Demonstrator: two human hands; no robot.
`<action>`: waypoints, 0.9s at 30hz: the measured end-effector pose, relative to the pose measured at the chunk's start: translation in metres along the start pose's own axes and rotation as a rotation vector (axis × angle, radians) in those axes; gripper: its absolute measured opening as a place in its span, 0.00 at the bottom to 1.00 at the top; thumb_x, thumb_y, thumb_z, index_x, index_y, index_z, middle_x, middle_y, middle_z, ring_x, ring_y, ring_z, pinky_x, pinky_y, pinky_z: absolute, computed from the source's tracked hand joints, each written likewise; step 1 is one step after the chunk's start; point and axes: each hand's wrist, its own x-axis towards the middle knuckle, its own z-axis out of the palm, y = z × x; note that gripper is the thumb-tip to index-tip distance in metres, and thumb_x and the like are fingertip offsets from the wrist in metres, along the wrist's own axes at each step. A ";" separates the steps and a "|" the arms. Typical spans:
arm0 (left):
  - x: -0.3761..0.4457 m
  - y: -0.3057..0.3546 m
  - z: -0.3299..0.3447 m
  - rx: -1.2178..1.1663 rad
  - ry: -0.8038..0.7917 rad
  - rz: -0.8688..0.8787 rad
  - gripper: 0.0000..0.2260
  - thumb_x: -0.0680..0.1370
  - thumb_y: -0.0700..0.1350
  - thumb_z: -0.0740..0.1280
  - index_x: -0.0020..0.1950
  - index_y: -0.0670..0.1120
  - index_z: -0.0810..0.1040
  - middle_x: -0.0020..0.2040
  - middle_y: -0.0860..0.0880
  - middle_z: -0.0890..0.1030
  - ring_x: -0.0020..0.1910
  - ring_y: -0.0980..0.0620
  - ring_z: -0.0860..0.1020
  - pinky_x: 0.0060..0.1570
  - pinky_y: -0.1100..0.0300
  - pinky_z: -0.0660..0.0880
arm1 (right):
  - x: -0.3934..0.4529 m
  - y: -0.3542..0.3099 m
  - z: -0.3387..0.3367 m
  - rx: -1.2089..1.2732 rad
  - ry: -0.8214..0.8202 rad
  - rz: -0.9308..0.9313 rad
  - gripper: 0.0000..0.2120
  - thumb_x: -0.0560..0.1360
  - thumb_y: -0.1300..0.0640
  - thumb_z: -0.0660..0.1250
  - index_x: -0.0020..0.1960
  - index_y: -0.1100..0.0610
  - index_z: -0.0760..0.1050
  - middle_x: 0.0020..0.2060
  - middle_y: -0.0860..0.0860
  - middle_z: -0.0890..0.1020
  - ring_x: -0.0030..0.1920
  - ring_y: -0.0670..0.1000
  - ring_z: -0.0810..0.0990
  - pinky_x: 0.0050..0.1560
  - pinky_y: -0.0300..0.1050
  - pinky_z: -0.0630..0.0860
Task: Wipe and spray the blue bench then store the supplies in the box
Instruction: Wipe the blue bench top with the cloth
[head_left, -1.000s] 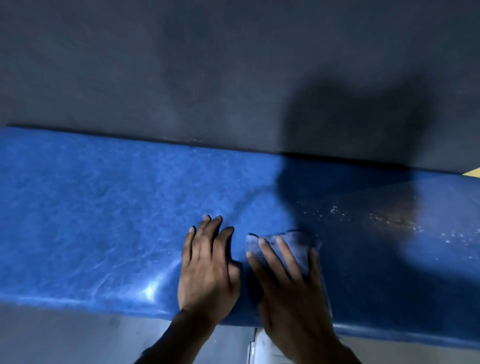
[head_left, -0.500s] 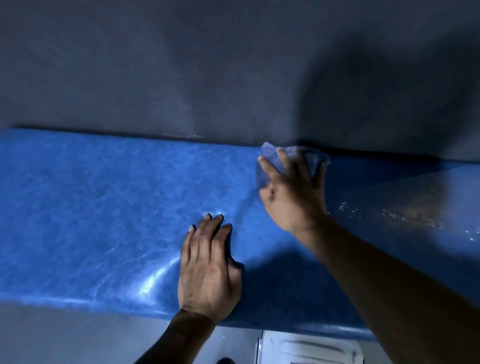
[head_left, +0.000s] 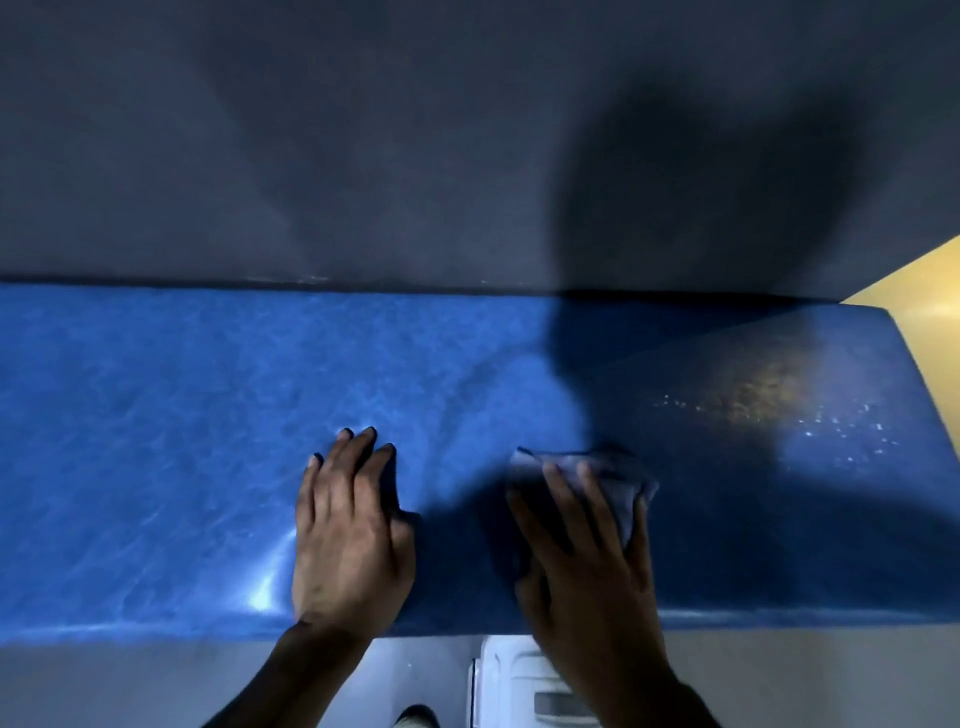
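The blue bench (head_left: 166, 426) runs across the view against a dark wall. My left hand (head_left: 350, 530) lies flat on its seat near the front edge, fingers spread, holding nothing. My right hand (head_left: 587, 551) presses a crumpled bluish cloth (head_left: 618, 475) onto the seat to the right of the left hand, in shadow. Small bright droplets (head_left: 831, 421) speckle the bench surface further right, beside a dull yellowish patch.
A dark grey wall (head_left: 363, 156) rises behind the bench. A white box (head_left: 511, 680) stands on the grey floor below the front edge, partly hidden by my right arm. The bench's right end (head_left: 914, 395) meets a yellow surface (head_left: 924, 291).
My right hand pulled the cloth back from the wall edge of the bench to the front, after pushing it there. The left hand stayed planted.
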 end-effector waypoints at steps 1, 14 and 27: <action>0.000 0.001 -0.001 0.000 -0.006 0.005 0.27 0.72 0.45 0.58 0.70 0.41 0.73 0.74 0.41 0.71 0.79 0.41 0.64 0.78 0.39 0.57 | -0.012 0.004 0.002 -0.001 0.024 -0.019 0.32 0.65 0.49 0.67 0.70 0.45 0.77 0.76 0.52 0.72 0.78 0.59 0.67 0.70 0.75 0.62; -0.022 0.113 0.036 -0.021 -0.074 0.114 0.28 0.69 0.46 0.63 0.70 0.43 0.75 0.74 0.42 0.72 0.78 0.42 0.66 0.77 0.41 0.60 | 0.030 0.071 0.003 -0.066 -0.002 -0.234 0.35 0.68 0.47 0.64 0.76 0.48 0.70 0.78 0.52 0.68 0.79 0.56 0.64 0.71 0.74 0.62; -0.021 0.113 0.046 0.028 0.018 0.121 0.26 0.69 0.47 0.61 0.67 0.42 0.77 0.72 0.42 0.73 0.76 0.42 0.68 0.75 0.39 0.61 | 0.146 0.130 -0.001 0.024 -0.092 0.008 0.31 0.74 0.47 0.52 0.78 0.43 0.64 0.81 0.51 0.63 0.82 0.56 0.55 0.74 0.75 0.50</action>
